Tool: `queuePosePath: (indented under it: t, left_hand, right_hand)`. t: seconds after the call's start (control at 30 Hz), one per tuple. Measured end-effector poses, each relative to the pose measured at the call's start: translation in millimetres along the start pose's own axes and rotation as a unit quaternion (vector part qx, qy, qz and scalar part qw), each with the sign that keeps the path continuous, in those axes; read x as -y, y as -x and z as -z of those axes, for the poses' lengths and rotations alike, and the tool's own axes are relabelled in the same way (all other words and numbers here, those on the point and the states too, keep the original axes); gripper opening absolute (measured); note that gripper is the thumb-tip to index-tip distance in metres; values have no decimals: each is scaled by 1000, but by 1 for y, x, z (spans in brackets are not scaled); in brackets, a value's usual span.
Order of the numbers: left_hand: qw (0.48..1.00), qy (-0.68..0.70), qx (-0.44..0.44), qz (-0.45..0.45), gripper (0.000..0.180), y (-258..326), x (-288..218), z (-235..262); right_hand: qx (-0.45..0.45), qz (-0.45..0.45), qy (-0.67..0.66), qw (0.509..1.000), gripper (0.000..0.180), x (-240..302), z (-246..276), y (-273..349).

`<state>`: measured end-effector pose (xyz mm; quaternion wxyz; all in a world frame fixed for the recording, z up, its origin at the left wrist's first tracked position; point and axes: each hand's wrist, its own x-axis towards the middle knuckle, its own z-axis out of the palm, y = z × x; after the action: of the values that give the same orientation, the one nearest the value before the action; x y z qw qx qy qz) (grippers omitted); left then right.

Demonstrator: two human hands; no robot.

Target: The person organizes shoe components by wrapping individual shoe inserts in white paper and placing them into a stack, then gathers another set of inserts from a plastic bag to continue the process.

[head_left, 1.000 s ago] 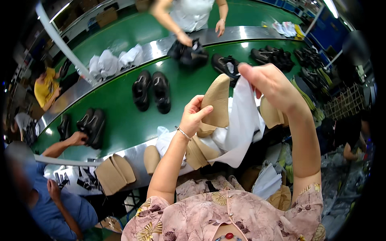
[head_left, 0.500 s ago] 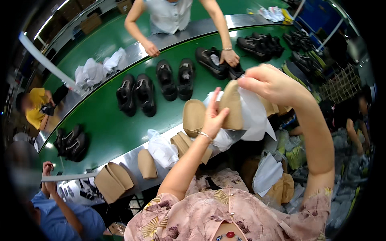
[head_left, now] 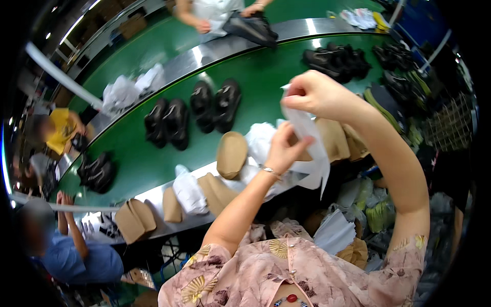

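My right hand (head_left: pixel 316 96) is raised over the bench edge, thumb and fingers pinching the top of a sheet of white paper (head_left: pixel 318 148). The sheet hangs down in front of my left hand (head_left: pixel 285 149), whose fingers are closed round a brown moulded shoe insert (head_left: pixel 305 155). Most of that insert is hidden by the paper and fingers. Left of my left hand stands another brown insert (head_left: pixel 231 156), with crumpled white paper (head_left: pixel 261 139) beside it. More brown inserts (head_left: pixel 335 139) lie just beyond the hanging sheet.
Pairs of black shoes (head_left: pixel 215 105) stand on the green conveyor (head_left: pixel 276 82). Along the near metal ledge lie brown inserts (head_left: pixel 135 221) and a white wrapped bundle (head_left: pixel 190 192). Across the belt a co-worker (head_left: pixel 220 15) handles a dark shoe (head_left: pixel 250 28). White sheets (head_left: pixel 335 230) rest below my right arm.
The white sheet has come in front of the brown insert, now mostly covered. My right hand has moved slightly up and left. The co-worker opposite has lifted a shoe off the belt.
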<state>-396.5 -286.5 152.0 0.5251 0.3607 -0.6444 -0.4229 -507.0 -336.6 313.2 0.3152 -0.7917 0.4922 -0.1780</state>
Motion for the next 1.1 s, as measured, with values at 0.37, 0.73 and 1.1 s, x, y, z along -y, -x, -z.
queuePosePath:
  t: [0.37,0.73,1.1]
  left_hand:
    - [901,275,137,308,11,-50,1,20]
    - [898,343,-65,268,17,-25,35,-32]
    - [711,630,0,312,46,-20,74,-37]
  right_hand:
    - [10,63,142,988,14,-102,78,-6]
    - [-274,-186,-196,923,35,-122,-79,86]
    - [-221,-110,-194,949,25,-68,-122,29]
